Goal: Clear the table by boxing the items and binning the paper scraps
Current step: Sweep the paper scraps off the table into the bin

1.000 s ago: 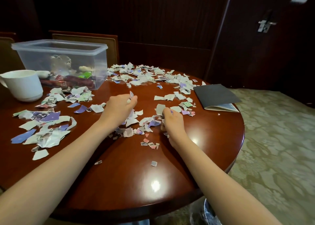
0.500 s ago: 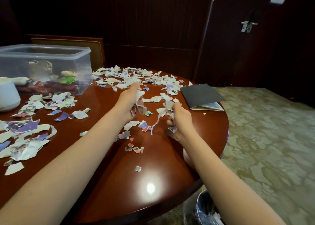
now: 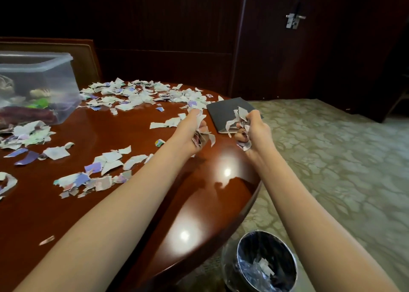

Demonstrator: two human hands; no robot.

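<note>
Torn white and purple paper scraps [image 3: 141, 96] lie strewn over a round red-brown wooden table [image 3: 199, 203]. My left hand [image 3: 191, 130] grips a bunch of scraps above the table's right side. My right hand [image 3: 252, 132] grips another bunch just past the table edge, in front of a dark notebook [image 3: 225, 110]. A clear plastic box [image 3: 51, 83] holding several items stands at the far left. A black lined bin [image 3: 261, 263] with some scraps inside sits on the floor at the lower right, below my right forearm.
More scrap piles [image 3: 95, 174] lie at the left middle of the table. A chair back [image 3: 84, 59] rises behind the box. Patterned carpet [image 3: 332, 170] fills the right, with a dark door [image 3: 294, 21] behind it.
Both hands lifted off the table with handfuls of scraps and moved right toward the table edge. The view swung right and down, so the bin is now in sight and the white cup is out of frame.
</note>
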